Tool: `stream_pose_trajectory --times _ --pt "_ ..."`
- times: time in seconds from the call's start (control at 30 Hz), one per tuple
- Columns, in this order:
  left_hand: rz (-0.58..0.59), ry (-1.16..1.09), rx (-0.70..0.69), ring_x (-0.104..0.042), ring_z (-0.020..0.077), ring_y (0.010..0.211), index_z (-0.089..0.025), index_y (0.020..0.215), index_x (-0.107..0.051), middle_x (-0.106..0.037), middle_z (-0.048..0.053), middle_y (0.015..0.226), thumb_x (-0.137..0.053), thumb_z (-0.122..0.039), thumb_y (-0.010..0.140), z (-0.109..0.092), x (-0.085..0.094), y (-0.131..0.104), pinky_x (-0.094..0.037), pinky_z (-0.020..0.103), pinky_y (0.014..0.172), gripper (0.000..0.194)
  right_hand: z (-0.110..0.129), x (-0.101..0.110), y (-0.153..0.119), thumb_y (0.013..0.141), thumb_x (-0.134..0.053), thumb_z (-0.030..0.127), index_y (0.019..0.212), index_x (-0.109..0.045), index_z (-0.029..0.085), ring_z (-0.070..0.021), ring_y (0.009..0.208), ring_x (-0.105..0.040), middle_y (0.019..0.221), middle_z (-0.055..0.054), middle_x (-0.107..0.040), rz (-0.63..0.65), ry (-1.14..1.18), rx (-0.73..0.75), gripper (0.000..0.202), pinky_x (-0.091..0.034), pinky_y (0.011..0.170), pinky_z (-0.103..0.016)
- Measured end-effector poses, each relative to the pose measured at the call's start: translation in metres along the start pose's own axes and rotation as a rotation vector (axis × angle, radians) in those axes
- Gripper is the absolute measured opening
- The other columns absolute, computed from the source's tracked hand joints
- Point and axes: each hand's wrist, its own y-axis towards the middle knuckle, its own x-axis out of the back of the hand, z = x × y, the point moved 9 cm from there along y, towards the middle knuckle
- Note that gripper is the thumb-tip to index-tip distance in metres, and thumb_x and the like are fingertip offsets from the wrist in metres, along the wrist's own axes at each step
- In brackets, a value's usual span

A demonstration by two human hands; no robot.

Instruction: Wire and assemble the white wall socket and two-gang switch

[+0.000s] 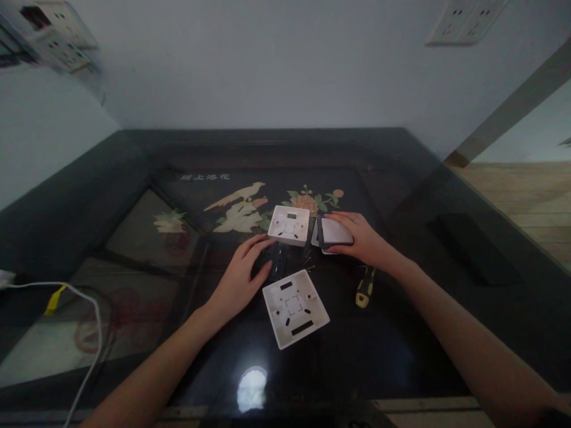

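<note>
My left hand (245, 270) has its thumb and fingers at the left side of a dark slotted plate (279, 261), which lies low over the tabletop. With my right hand (360, 238) I grip a wall switch panel (338, 230), white-faced with a dark rim. Another pale panel (314, 236) shows partly beneath it. Behind the dark plate sits a white square mounting box (289, 224), its open side up. A second white mounting box (295, 306) lies turned at an angle nearer me. Between the boxes and my right hand are several small screws (308, 261).
A yellow and black screwdriver (364, 288) lies below my right wrist. The glossy black table (392, 356) bears a bird-and-flower picture. At the left runs a white cable (96, 315) with a yellow tag (55, 299). Wall sockets (466, 21) are at the back.
</note>
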Motion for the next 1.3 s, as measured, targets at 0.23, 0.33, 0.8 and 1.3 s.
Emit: stream_pose_trajectory --times 0.23,0.33,0.8,1.3 --pt "0.054 0.052 -0.035 -0.048 0.0264 0.134 -0.019 0.135 -0.052 -0.050 0.013 0.143 -0.049 -0.024 0.095 -0.001 0.000 -0.004 -0.039 0.051 0.115 0.040 0.006 0.003 -0.006 0.079 -0.073 0.050 0.134 -0.056 0.021 -0.0351 0.119 -0.055 0.129 -0.016 -0.061 -0.045 -0.049 -0.039 0.064 -0.048 0.102 -0.054" --pt "0.068 0.086 -0.038 -0.050 0.0281 0.132 -0.017 0.135 -0.052 -0.052 0.014 0.141 -0.052 -0.025 0.094 0.000 0.000 -0.004 -0.041 0.052 0.114 0.042 0.010 0.004 -0.007 0.079 -0.072 0.052 0.132 -0.057 0.021 -0.0352 0.117 -0.057 0.128 -0.015 -0.063 -0.062 -0.065 -0.041 0.064 -0.049 0.100 -0.055" --pt "0.064 0.215 -0.052 -0.053 0.0297 0.127 -0.017 0.131 -0.056 -0.057 0.013 0.136 -0.055 -0.026 0.093 0.000 0.006 -0.007 -0.045 0.053 0.109 0.039 0.009 0.025 -0.012 0.082 -0.066 0.058 0.128 -0.056 0.020 -0.0329 0.111 -0.063 0.124 -0.014 -0.067 -0.206 -0.061 -0.045 0.060 -0.051 0.095 -0.050" --pt "0.052 0.213 -0.023 -0.053 0.0298 0.127 -0.020 0.130 -0.057 -0.057 0.012 0.136 -0.052 -0.029 0.093 0.004 0.011 -0.006 -0.043 0.053 0.110 0.038 -0.064 0.051 -0.026 0.083 -0.058 0.065 0.122 -0.062 0.020 -0.0364 0.099 -0.066 0.112 -0.015 -0.071 -0.251 -0.206 -0.270 0.059 -0.053 0.083 -0.051"
